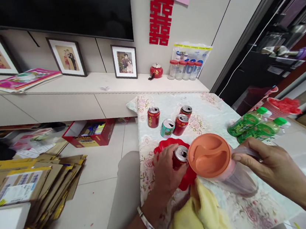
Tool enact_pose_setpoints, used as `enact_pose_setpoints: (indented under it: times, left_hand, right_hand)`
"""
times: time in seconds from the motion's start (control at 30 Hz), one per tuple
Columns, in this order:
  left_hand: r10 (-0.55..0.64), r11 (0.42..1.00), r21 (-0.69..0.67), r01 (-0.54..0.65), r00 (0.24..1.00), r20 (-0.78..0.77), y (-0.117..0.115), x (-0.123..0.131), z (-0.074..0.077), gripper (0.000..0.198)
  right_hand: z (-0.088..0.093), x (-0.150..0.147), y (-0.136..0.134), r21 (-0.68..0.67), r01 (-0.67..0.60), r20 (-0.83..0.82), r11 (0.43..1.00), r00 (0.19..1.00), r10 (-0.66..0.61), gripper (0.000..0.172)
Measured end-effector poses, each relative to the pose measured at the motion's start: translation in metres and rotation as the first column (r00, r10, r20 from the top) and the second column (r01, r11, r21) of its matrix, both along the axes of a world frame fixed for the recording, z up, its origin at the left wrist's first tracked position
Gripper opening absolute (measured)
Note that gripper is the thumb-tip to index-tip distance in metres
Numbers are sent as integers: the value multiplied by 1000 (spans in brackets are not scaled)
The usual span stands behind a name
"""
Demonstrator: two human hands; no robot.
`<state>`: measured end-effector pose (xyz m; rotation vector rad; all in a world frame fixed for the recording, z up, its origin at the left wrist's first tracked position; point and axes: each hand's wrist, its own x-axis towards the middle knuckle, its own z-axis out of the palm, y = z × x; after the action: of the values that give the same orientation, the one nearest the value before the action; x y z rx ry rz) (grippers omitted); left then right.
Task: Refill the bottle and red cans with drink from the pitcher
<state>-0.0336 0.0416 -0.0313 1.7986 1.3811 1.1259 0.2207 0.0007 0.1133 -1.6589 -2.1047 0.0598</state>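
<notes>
My left hand (164, 172) is wrapped round a red drink can (179, 156) with an opened top, held over a red scalloped plate (187, 182). In my right hand (268, 167) is the handle of a clear plastic pitcher (238, 182) with an orange lid (209, 155). The pitcher tilts towards the can, its lid close beside the can's rim; I cannot tell whether they touch. A yellow cloth (200, 216) lies just in front of the plate. Beyond the plate stand a teal can (167, 128) and several red or dark cans (153, 117), their tops opened.
Two green-labelled bottles (263, 130) lie at the table's right side, by a red basket (276, 105). A flowered cloth (210, 103) covers the table. Flattened cardboard (33, 181) and a red box (90, 134) are on the floor at left. Glass jars (183, 70) line the cabinet.
</notes>
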Motion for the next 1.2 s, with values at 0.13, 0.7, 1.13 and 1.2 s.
enact_pose_setpoints:
  times: [0.13,0.7,1.13,1.2]
  left_hand:
    - [-1,1000,0,1,1000,1,0,1,0,58]
    - [1,1000,-5,-1,1000,0,-1,1,-1,58]
    - [-6,1000,-3,6,1000,8,-1,1,-1,58]
    - [-3,1000,-3,3,1000,2,-2,1,-1,58]
  right_hand:
    - [3,-1,3,17,-25,67,1000,997,24,47]
    - [8,-2,3,2,-95,160,996,983,93,42]
    - [16,-11,6,-8,-95,146,995,985,95,45]
    - [17,-10,7,-19,-92,135,996,986,94,45]
